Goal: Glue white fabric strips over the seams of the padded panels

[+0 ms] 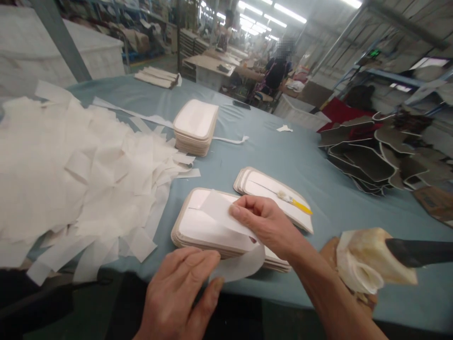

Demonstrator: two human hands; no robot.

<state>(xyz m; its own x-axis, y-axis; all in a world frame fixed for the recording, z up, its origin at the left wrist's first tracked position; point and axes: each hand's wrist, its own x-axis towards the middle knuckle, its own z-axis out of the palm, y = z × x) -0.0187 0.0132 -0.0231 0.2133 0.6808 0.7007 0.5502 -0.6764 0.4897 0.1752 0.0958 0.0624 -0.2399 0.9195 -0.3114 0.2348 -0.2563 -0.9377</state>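
Note:
My right hand (264, 219) pinches a thin, translucent white strip (244, 267) between thumb and fingers. One part of this strip lies over the top of a stack of rounded white panels (208, 231) with beige edges; the other curls down past the stack's front edge. At that lower end my left hand (180, 288) is closed on the strip, thumb opposite the fingers. A dark straight line marks the stack's top panel. Just behind, a smaller stack of similar panels (262, 186) carries a brush with a yellow handle (300, 206).
Loose white strips (88, 165) form a large heap on the left of the blue-green cloth (219, 165). Another panel stack (196, 123) stands farther back. Dark pieces with pale edges (368, 156) pile up at right. Nearer is a stained whitish wrapped object with a black handle (417, 252). A person (278, 71) sits beyond.

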